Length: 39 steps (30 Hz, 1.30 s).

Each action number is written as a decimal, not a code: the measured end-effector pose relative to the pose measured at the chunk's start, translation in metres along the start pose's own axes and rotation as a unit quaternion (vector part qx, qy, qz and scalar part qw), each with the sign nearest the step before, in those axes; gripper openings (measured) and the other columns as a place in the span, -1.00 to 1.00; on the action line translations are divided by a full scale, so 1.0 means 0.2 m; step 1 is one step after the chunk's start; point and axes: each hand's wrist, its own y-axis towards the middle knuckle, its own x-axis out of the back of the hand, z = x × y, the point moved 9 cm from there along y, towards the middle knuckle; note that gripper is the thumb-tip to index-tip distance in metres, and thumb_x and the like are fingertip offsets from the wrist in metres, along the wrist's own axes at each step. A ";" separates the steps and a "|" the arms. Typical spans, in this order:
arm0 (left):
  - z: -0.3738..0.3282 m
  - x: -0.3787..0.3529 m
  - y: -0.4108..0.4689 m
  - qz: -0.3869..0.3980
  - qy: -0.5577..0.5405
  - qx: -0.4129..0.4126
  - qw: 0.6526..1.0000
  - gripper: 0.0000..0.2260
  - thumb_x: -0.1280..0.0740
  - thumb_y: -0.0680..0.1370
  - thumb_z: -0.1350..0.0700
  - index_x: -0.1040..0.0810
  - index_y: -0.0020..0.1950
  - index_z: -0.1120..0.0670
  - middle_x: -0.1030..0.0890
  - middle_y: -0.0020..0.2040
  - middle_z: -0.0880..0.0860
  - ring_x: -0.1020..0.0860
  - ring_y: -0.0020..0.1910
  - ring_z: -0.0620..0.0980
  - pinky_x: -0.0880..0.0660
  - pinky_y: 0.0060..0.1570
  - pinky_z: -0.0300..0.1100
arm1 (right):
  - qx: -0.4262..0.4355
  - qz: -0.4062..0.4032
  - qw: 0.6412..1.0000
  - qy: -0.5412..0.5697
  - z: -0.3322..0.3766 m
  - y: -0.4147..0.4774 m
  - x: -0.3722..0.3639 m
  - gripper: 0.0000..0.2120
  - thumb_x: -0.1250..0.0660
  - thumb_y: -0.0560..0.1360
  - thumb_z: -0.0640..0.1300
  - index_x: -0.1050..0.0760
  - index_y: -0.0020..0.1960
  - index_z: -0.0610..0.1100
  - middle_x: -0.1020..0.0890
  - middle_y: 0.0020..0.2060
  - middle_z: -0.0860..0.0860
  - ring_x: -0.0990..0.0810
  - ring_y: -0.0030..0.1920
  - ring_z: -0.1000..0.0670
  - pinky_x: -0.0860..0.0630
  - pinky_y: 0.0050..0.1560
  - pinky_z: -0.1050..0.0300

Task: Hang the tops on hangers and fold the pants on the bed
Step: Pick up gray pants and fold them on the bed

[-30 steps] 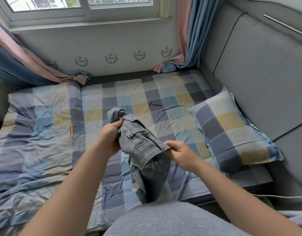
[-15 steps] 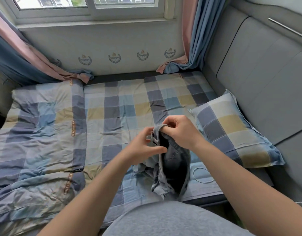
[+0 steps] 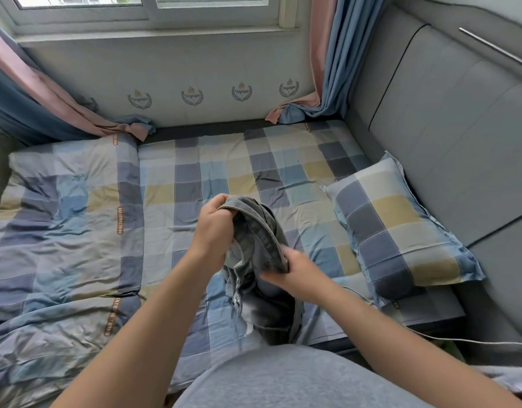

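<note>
**While I Stand at the Bed, Both My Hands Hold the Denim**

As I look down, I see my two hands close together over the bed point(image 3: 195, 178). My left hand point(image 3: 214, 231) is higher up. Its fingers are curled tight round the bunched top end of a grey-blue denim piece point(image 3: 259, 240). My right hand point(image 3: 295, 275) is lower and nearer to me. It grips a thick edge of the same denim piece, and it looks a bit blurry.

The denim piece is all scrunched up, so I cannot tell if it is a top or pants. It hangs down from my hands over the near side of the bed. One edge has small metal snaps on it. The bottom end hangs near my grey clothes point(image 3: 283, 378). I cannot tell if it touches the sheet.

The sheet has squares of blue, grey and yellow. A pillow point(image 3: 395, 240) with the same squares lies on the right side of the bed, next to the grey padded headboard point(image 3: 460, 128). A puffy quilt point(image 3: 62, 237) with the same squares lies on the left side. It is wrinkled.

A thin white cable point(image 3: 460, 341) runs past the near right corner of the bed. Pink and blue curtains point(image 3: 339, 54) hang at both sides of the window point(image 3: 148, 7), and their ends rest at the far edge of the bed.
</note>
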 end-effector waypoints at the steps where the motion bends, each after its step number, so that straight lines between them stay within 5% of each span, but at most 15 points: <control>1: -0.02 -0.02 -0.02 0.004 -0.026 0.010 1.000 -0.78 -0.11 0.60 0.37 -0.55 0.00 0.24 -0.62 -0.23 0.16 -0.59 -0.31 0.06 -0.51 -0.42 -0.16 | -0.025 -0.010 0.999 -0.024 -0.05 0.00 -0.03 -0.82 -0.43 0.48 0.04 -0.52 0.03 0.05 -0.64 -0.04 0.11 -0.62 0.04 0.02 -0.54 0.05 0.09; 4: -0.03 -0.04 -0.04 -0.003 -0.083 0.033 0.996 -0.74 -0.10 0.60 0.35 -0.57 0.09 0.28 -0.64 -0.17 0.19 -0.60 -0.25 0.10 -0.54 -0.38 -0.15 | -0.094 0.006 0.993 -0.074 -0.23 0.03 -0.12 -0.83 -0.34 0.51 -0.04 -0.61 0.04 -0.09 -0.65 -0.09 -0.10 -0.62 0.04 -0.19 -0.51 -0.04 0.06; 7: -0.01 0.06 -0.01 -0.060 -0.099 0.043 0.992 -0.73 -0.10 0.59 0.32 -0.59 0.07 0.21 -0.62 -0.12 0.20 -0.56 -0.15 0.14 -0.48 -0.23 -0.07 | -0.141 -0.015 0.984 -0.112 -0.40 0.05 -0.06 -0.86 -0.30 0.53 -0.16 -0.62 0.01 -0.10 -0.67 -0.02 -0.17 -0.61 0.06 -0.19 -0.48 -0.05 0.03; 10: 0.07 0.22 0.06 -0.120 -0.055 0.049 0.990 -0.77 -0.08 0.59 0.32 -0.50 0.02 0.11 -0.57 -0.06 0.19 -0.51 -0.11 0.14 -0.46 -0.19 -0.01 | -0.159 -0.081 0.979 -0.102 -0.50 0.08 0.12 -0.76 -0.26 0.49 -0.30 -0.46 -0.30 -0.07 -0.59 -0.28 -0.11 -0.57 -0.10 -0.12 -0.43 -0.18 -0.01; 13: 0.14 0.34 0.11 -0.133 0.061 0.048 0.988 -0.73 -0.07 0.58 0.34 -0.44 0.05 0.01 -0.52 -0.03 0.16 -0.47 -0.17 0.07 -0.43 -0.20 -0.06 | -0.162 -0.169 0.971 -0.054 -0.49 0.09 0.36 -0.76 -0.21 0.45 -0.41 -0.55 -0.18 -0.14 -0.61 -0.25 -0.13 -0.59 -0.09 -0.16 -0.39 -0.19 0.06; 15: 0.24 0.37 0.15 -0.089 0.189 0.043 0.977 -0.71 -0.12 0.58 0.34 -0.47 0.15 0.01 -0.54 -0.02 0.15 -0.48 -0.23 0.03 -0.41 -0.30 -0.15 | -0.137 -0.223 0.965 -0.022 -0.41 0.09 0.51 -0.70 -0.19 0.47 -0.41 -0.62 -0.01 -0.13 -0.67 -0.13 -0.16 -0.61 -0.02 -0.20 -0.47 -0.08 0.05; 17: 0.38 0.35 0.18 -0.025 0.332 0.059 0.941 -0.80 -0.28 0.56 0.20 -0.52 0.11 -0.07 -0.60 0.05 0.12 -0.54 -0.15 0.03 -0.53 -0.18 -0.08 | -0.093 -0.251 0.964 0.009 -0.26 0.07 0.62 -0.63 -0.15 0.48 -0.43 -0.62 0.08 -0.13 -0.69 -0.09 -0.12 -0.62 -0.01 -0.20 -0.52 -0.02 0.03; 20: 0.60 0.25 0.14 0.070 0.473 0.112 0.871 -0.70 -0.43 0.42 -0.20 -0.47 0.10 -0.26 -0.50 0.22 0.04 -0.52 0.14 0.16 -0.54 0.14 0.06 | -0.006 -0.245 0.968 0.043 0.01 0.07 0.64 -0.71 -0.17 0.49 -0.44 -0.62 -0.07 -0.19 -0.69 -0.20 -0.12 -0.63 -0.15 -0.14 -0.57 -0.11 -0.05; 23: 0.61 0.03 0.08 0.096 0.478 0.030 0.873 -0.68 -0.42 0.51 -0.13 -0.49 0.23 -0.15 -0.44 0.21 -0.01 -0.46 0.19 0.10 -0.48 0.16 0.00 | 0.071 -0.224 0.972 0.024 0.30 0.08 0.56 -0.83 -0.28 0.51 -0.34 -0.59 -0.20 -0.20 -0.64 -0.30 -0.13 -0.57 -0.26 -0.08 -0.54 -0.20 -0.05; 25: 0.54 -0.08 0.04 0.080 0.431 -0.042 0.898 -0.88 -0.37 0.54 0.06 -0.51 0.06 -0.05 -0.54 0.06 -0.02 -0.52 0.00 0.07 -0.54 0.00 -0.02 | 0.106 -0.205 0.973 0.015 0.44 0.10 0.52 -0.84 -0.34 0.50 -0.21 -0.55 -0.25 -0.21 -0.60 -0.32 -0.19 -0.53 -0.28 -0.12 -0.53 -0.21 -0.10; 29: 0.44 0.03 0.07 -0.028 0.402 -0.080 0.912 -0.78 -0.26 0.46 0.35 -0.48 -0.04 0.05 -0.56 -0.10 0.05 -0.51 -0.17 0.13 -0.50 -0.23 -0.01 | 0.133 -0.163 0.978 -0.014 0.60 0.09 0.54 -0.90 -0.40 0.44 -0.29 -0.60 -0.20 -0.13 -0.64 -0.32 -0.08 -0.56 -0.28 -0.04 -0.54 -0.21 0.06; 39: 0.36 0.69 0.21 -0.222 0.485 -0.057 0.844 -0.75 -0.30 0.50 0.30 -0.60 0.08 0.02 -0.48 0.11 0.11 -0.48 0.09 0.22 -0.36 -0.16 -0.05 | 0.105 -0.168 0.952 -0.234 0.41 0.14 0.89 -0.71 -0.32 0.38 -0.36 -0.60 -0.05 -0.01 -0.64 -0.14 0.01 -0.58 -0.08 -0.06 -0.50 -0.04 0.07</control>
